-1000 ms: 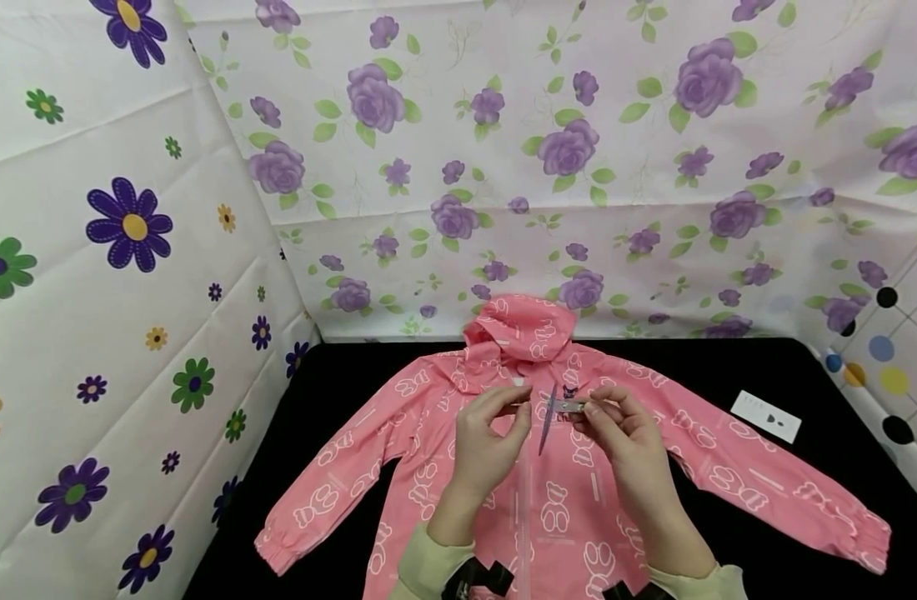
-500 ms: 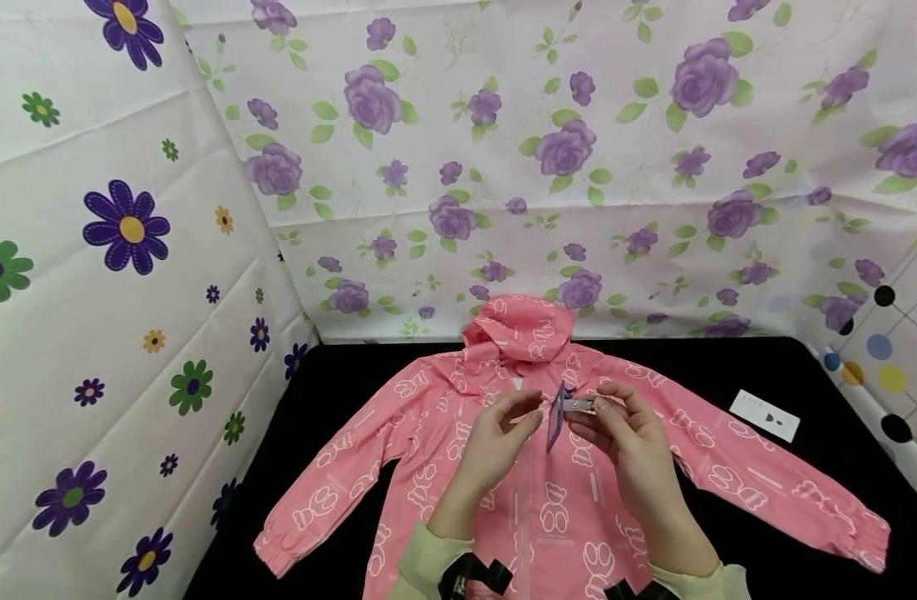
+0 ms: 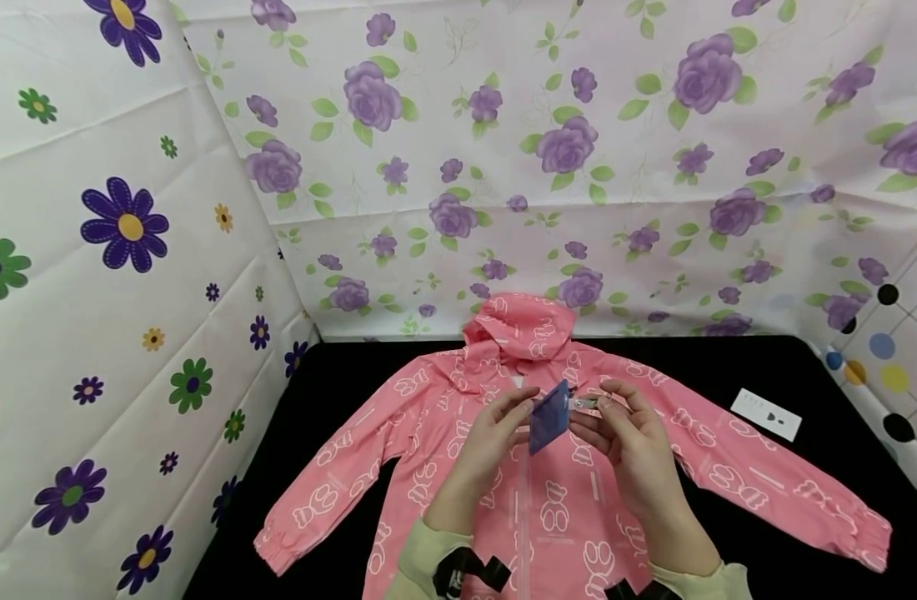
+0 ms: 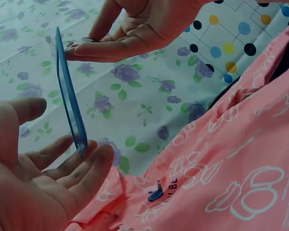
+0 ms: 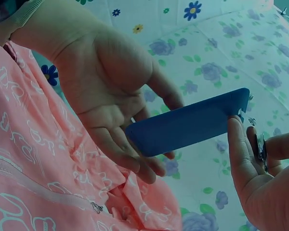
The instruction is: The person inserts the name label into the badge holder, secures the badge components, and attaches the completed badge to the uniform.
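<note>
In the head view my right hand (image 3: 631, 429) pinches the small metal clip (image 3: 584, 402) of a flat blue badge holder (image 3: 550, 419). The clip (image 5: 261, 147) lies between thumb and fingers in the right wrist view, where a fingertip meets the holder's near end. The badge holder (image 4: 71, 91) hangs edge-on in the left wrist view, its lower end against the fingers of my left hand (image 4: 53, 178). That hand's thumb stands apart and its fingers are loosely bent, not closed round the holder. A pink hooded jacket (image 3: 554, 567) with white bear outlines lies spread underneath both hands.
A white card (image 3: 766, 416) with small dark marks lies on the black tabletop (image 3: 729, 362), right of the jacket. Flower-printed white cloth (image 3: 458, 167) hangs behind and on the left; a dotted cloth (image 3: 904, 375) hangs on the right.
The badge holder has turned from nearly edge-on to showing its blue face in the head view. My left hand has moved right to its lower edge; the right hand keeps the clip.
</note>
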Motion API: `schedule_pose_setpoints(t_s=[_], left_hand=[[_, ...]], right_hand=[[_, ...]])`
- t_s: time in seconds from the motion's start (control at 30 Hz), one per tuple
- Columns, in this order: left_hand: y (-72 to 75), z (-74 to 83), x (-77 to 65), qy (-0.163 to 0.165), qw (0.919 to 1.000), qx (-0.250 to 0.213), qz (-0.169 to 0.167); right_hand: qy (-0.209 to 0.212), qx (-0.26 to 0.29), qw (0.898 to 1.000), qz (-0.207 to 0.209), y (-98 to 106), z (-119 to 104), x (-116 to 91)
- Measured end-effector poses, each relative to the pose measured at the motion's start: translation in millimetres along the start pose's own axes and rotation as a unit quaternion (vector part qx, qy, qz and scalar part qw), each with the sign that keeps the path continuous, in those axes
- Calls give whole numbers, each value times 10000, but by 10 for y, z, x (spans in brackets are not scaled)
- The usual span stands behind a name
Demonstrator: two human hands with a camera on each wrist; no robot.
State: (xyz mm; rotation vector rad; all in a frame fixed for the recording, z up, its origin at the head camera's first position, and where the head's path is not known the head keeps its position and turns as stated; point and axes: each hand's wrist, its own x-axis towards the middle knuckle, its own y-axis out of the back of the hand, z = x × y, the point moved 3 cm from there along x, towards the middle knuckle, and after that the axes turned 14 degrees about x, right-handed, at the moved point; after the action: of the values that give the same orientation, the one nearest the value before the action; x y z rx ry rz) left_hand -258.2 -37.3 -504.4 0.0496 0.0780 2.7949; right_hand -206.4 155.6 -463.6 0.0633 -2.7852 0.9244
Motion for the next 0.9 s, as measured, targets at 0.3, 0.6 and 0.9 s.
schedule_pose_setpoints(t_s=[0.3, 0.6, 0.9], left_hand=[[38, -27, 17, 79, 9999, 71, -6], [46, -34, 8, 259, 9993, -260, -9], [78, -65, -3, 403, 9984, -397, 33]], right_hand=[[-102, -193, 9997, 59, 15, -5, -17], [-57, -402, 9991, 107, 22, -1, -24], [-119, -547, 9982, 236, 64, -29, -19]])
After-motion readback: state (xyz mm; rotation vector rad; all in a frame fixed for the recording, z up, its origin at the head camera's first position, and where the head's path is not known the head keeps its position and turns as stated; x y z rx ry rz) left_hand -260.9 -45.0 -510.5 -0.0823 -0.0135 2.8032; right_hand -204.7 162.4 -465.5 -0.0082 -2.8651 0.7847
